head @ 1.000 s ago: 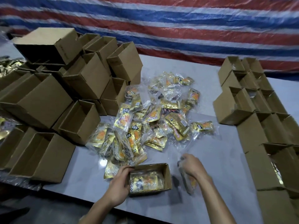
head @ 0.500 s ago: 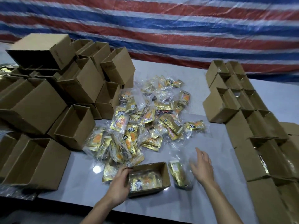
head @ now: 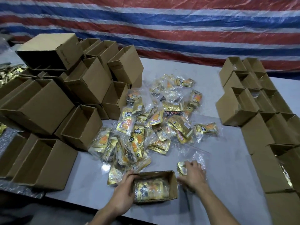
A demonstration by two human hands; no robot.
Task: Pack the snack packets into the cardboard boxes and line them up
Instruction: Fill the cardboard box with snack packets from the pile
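A small open cardboard box (head: 172, 184) lies on the table's near edge with gold snack packets inside. My left hand (head: 124, 194) grips its left end. Just right of the box, my right hand (head: 194, 175) comes down on a gold packet in clear wrap (head: 181, 167), fingers curled over it. A loose pile of gold and orange snack packets (head: 155, 124) spreads across the middle of the table beyond the box.
Several empty cardboard boxes (head: 48, 111) are heaped on the left. Rows of open boxes (head: 259, 114) line the right side, some with packets inside. The grey table (head: 227, 184) ends near me. A striped tarp (head: 162, 30) hangs behind.
My right hand let go of a packet beside the box, lifted open, then came back down and closed on it. My left hand stayed on the box.
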